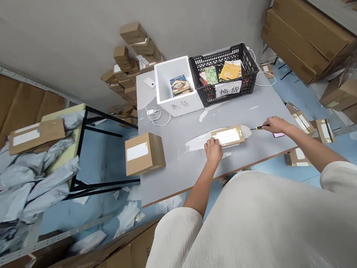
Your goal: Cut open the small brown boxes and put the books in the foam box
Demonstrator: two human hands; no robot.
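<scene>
A small flat cardboard box (228,136) with a white label lies on the grey table (178,174), over a pale worn patch. My left hand (213,149) rests on the left end of this box, its fingers bent over the edge. To the right of the box, my right hand (273,125) is closed round a thin tool (258,128) with a black and yellow handle; its narrow tip points left towards the box without touching it. A phone (278,134) lies partly under my right hand. At the table's left edge stands a bigger labelled carton (144,153).
A white foam bin (181,106) and a black crate (229,95) hold books and packets at the table's back. Charger cables (159,118) lie beside the bin. Grey parcels (16,194) cover a side table at left; boxes (301,121) are on the floor at right.
</scene>
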